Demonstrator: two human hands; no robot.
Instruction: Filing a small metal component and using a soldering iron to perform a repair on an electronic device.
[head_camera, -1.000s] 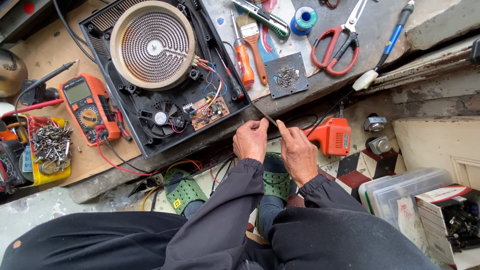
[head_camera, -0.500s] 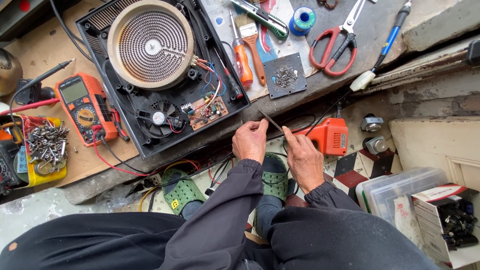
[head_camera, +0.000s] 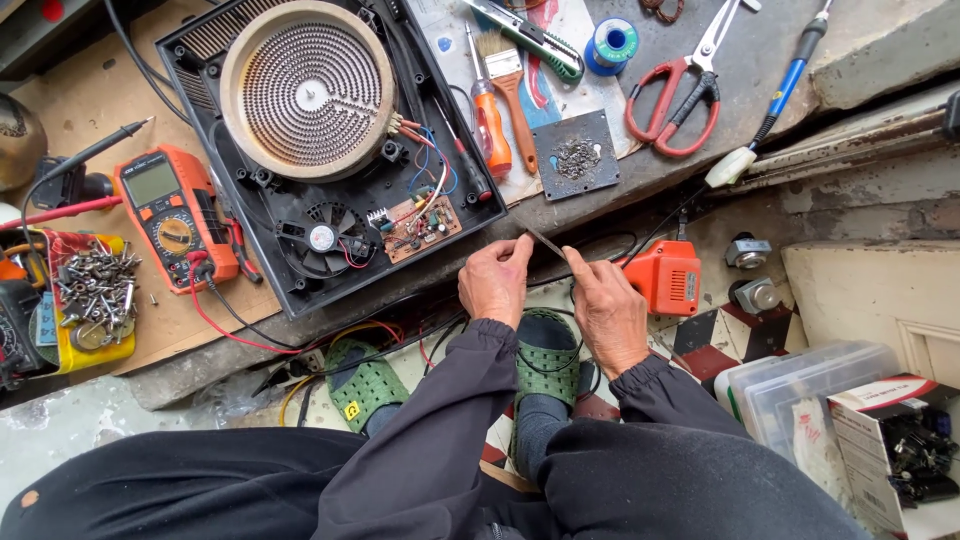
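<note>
I see my two hands close together over my knees, just below the counter's front edge. Against the picture from half a second ago they sit at nearly the same spot; the right hand (head_camera: 612, 312) has drawn a little closer to the left hand (head_camera: 497, 282), and the strip between them now lies flatter.

Both hands are clamped on a thin grey metal strip (head_camera: 547, 244): the left pinches its upper end with fingertips, the right holds its lower end between thumb and forefinger. Its long axis runs on a diagonal, the upper end pointing up-left toward the counter, the lower end down-right toward my right hand.

Under the hands are my green sandals (head_camera: 362, 384) on the tiled floor. Just right of the right hand lies an orange plug-in tool (head_camera: 668, 277) with a black cord.

Farther off, on the counter (head_camera: 740, 70), the opened black cooker (head_camera: 330, 150) shows its round heating coil, fan and small circuit board. Left of it lies an orange multimeter (head_camera: 175, 215), and beyond that a yellow tray of screws (head_camera: 92, 300). To the right lie an orange screwdriver (head_camera: 490, 115), a brush (head_camera: 512, 95), red-handled scissors (head_camera: 685, 95) and a blue soldering iron (head_camera: 775, 95).
</note>
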